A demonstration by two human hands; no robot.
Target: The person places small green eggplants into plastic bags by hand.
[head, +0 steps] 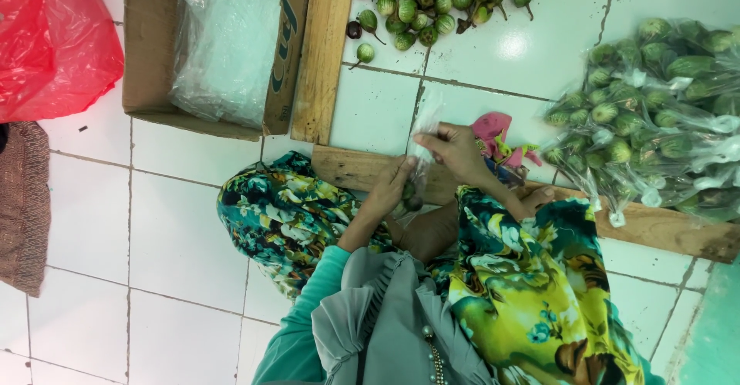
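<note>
Mid-bagging: left hand [391, 188] clamped on small clear plastic bag [420, 158] with a few eggplants inside, right hand [455, 147] pinching its top, over the wooden plank [362, 171] on the floor. Probably needs knotting shut next.

Bright even light, glare on white floor tiles [532, 50], soft shadows, slight blur

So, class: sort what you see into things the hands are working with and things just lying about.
In use: left hand, right hand, clear plastic bag, loose green eggplants, filled bags.
Lying about: red bag, cardboard box, brown cloth.
</note>
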